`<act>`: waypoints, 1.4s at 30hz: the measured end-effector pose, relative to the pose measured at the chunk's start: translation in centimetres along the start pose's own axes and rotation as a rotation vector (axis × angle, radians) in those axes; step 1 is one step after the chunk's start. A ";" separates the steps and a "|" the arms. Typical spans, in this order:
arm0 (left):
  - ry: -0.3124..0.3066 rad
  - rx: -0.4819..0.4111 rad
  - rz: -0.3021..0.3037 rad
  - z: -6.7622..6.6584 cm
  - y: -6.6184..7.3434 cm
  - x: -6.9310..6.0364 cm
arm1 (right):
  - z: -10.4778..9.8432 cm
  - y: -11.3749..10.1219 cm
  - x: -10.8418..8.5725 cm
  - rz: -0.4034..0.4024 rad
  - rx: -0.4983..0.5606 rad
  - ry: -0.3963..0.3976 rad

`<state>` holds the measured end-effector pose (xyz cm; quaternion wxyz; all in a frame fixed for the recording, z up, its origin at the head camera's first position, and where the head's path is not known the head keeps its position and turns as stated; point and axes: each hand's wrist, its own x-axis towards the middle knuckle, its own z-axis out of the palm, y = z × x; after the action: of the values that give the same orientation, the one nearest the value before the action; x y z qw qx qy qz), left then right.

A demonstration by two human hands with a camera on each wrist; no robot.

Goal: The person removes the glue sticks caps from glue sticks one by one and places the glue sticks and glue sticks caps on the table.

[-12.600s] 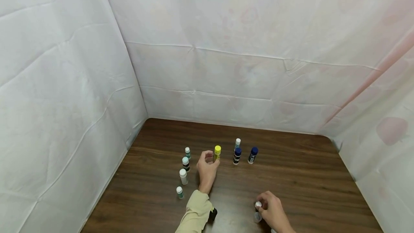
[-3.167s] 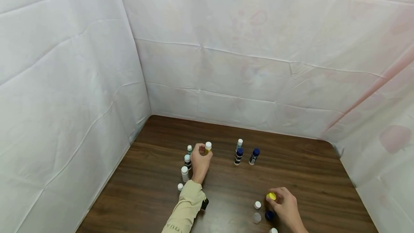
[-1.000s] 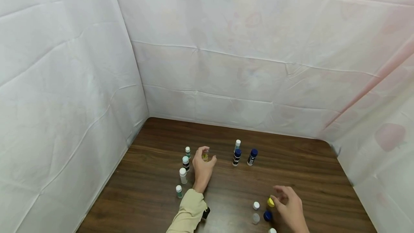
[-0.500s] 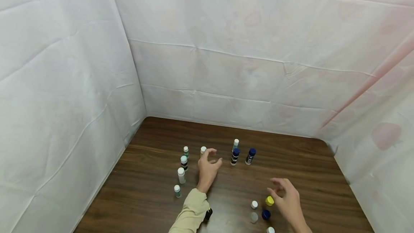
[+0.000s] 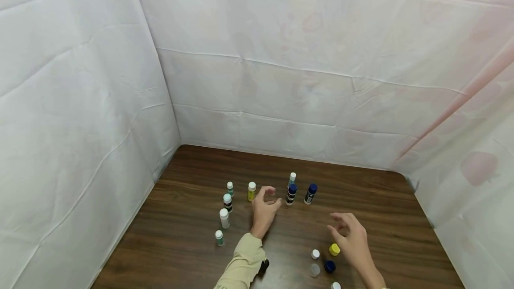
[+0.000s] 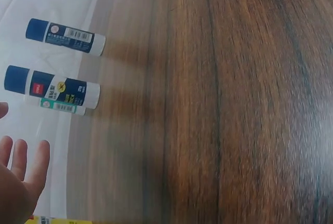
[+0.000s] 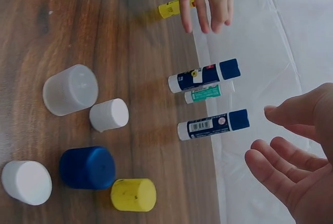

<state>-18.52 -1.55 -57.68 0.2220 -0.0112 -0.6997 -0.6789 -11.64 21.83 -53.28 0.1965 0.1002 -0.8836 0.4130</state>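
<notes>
My left hand [image 5: 265, 211] is held with its fingers spread and grips nothing, between the uncapped yellow glue stick [image 5: 251, 192] and a capped navy glue stick [image 5: 291, 194]. A second navy glue stick [image 5: 310, 194] stands to the right, and a teal glue stick [image 5: 292, 179] is partly hidden behind the first. Loosely bent and holding nothing, my right hand [image 5: 352, 240] hovers by the loose caps. These are a yellow cap [image 7: 133, 195], a navy cap [image 7: 87, 168], two white caps, one of them smaller [image 7: 109, 115], and a translucent cap [image 7: 71, 90].
At the left stands a column of upright glue sticks: a teal one [image 5: 230, 188], a black-labelled one [image 5: 227, 202], a white one [image 5: 224, 218] and another teal one [image 5: 219, 237]. White sheeting [image 5: 257, 84] hangs around the brown wooden table [image 5: 381, 208].
The yellow cap came off its glue stick and now sits among the loose caps. My left hand set the yellow glue stick down further left, then moved right; my right hand released the cap and rose.
</notes>
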 end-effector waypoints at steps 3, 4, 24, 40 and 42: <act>0.002 -0.001 -0.010 0.2 -0.5 -0.2 | 0.2 -0.2 0.3 -0.018 0.015 0.000; 0.005 -0.002 -0.017 0.3 -0.7 -0.2 | 0.2 -0.3 0.5 -0.023 0.021 -0.003; -0.023 0.020 -0.050 2.6 -2.2 -1.2 | 1.1 -1.4 2.1 -0.063 0.047 -0.037; -0.047 0.032 -0.051 3.5 -3.8 -1.0 | 3.6 -2.0 4.6 -0.028 0.094 -0.110; -0.046 0.048 -0.054 3.5 -4.0 -0.9 | 4.0 -2.2 4.8 -0.039 0.101 -0.118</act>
<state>-19.97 1.76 -61.68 0.1876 -0.0027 -0.7207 -0.6674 -16.33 17.29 -52.04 0.1465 0.1512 -0.8698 0.4463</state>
